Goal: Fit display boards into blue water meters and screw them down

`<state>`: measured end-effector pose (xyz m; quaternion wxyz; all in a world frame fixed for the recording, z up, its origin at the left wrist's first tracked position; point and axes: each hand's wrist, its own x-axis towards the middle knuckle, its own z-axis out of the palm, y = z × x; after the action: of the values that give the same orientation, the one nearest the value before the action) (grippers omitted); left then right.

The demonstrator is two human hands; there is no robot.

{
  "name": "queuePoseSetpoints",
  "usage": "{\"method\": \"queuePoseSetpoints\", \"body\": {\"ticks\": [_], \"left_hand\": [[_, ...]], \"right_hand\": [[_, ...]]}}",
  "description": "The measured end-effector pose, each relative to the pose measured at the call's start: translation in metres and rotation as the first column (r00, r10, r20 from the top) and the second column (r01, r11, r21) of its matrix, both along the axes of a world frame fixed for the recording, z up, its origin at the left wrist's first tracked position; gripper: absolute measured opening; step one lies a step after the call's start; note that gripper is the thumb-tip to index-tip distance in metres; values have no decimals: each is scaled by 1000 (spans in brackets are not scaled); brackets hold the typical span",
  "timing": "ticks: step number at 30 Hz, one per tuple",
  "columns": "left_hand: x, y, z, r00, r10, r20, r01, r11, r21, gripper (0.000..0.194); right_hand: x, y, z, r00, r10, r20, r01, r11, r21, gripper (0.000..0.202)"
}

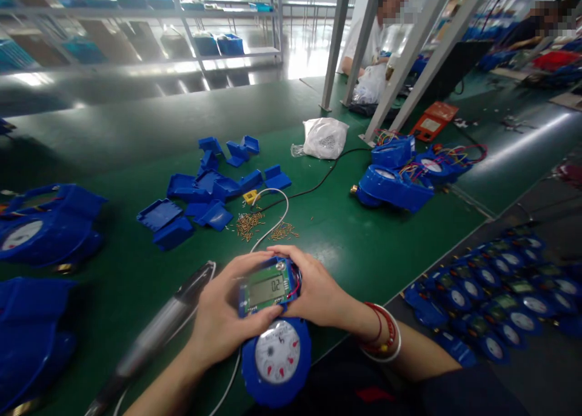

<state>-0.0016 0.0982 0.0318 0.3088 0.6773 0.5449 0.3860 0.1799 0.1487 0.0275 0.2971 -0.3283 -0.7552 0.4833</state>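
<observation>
Blue plastic between both palms, right up front: a blue meter (276, 382), low at the near edge of the green table (331, 222), with white dial (278, 350) towards the wearer and green circuit board (255, 278) bare on its far part; on the lit display (267, 291), something like 0.2; left hand (218, 310) curled round the left side of the meter's board housing, thumb across the near edge, grip narrowed to the housing's width; right hand (318, 288) closed on the right side, fingers over the far corner, close by the red wires (296, 278); by the look of it, a stage of holding and reading or settling the exposed board, with no tool in either hand; for any next move, probably a need for steady support under the housing and fingertips clear of those wires, to avoid a pinch or a tug; left of the meter, a long powered driver, apparently, (159, 328), blurred; just beyond the meter, two loose piles of small brass-coloured screws (249, 224), then a yellow piece (250, 197) and a scatter of blue covers (218, 185); farther beyond, a white plastic bag (325, 138); beyond and right of the meter, more wired blue units (395, 188); well right and lower, rows of similar meters (491, 276); far beyond, a person (364, 43) at the bench, partly behind grey posts (336, 46).
</observation>
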Motion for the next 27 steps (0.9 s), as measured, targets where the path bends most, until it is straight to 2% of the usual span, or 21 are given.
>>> {"method": "queuePoseSetpoints", "body": {"ticks": [5, 12, 14, 16, 19, 23, 27], "left_hand": [[-3, 1, -2, 999, 1, 32, 0, 999, -36, 49], [-8, -1, -3, 992, 24, -125, -21, 999, 24, 48], [-7, -1, -3, 991, 36, -131, -34, 999, 17, 48], [-6, -1, -2, 992, 53, -116, -54, 999, -5, 46], [-2, 0, 0, 992, 83, -98, -87, 995, -44, 44], [0, -1, 1, 990, 123, -67, -128, 989, -74, 44], [3, -3, 1, 985, 172, -28, -174, 979, -109, 47]], "right_hand": [[-2, 8, 5, 997, 23, 76, -26, 999, 40, 57], [-3, 12, 2, 994, 66, 85, -76, 989, 126, 52], [-2, 11, 2, 992, 82, 97, -95, 986, 137, 61], [0, 9, 3, 990, 83, 110, -99, 985, 142, 79], [-1, 4, 5, 990, 18, 141, -35, 993, 112, 101], [-4, -4, 5, 981, -109, 162, 94, 991, 96, 111], [-8, -12, 5, 973, -169, 159, 153, 983, 105, 108]]}}
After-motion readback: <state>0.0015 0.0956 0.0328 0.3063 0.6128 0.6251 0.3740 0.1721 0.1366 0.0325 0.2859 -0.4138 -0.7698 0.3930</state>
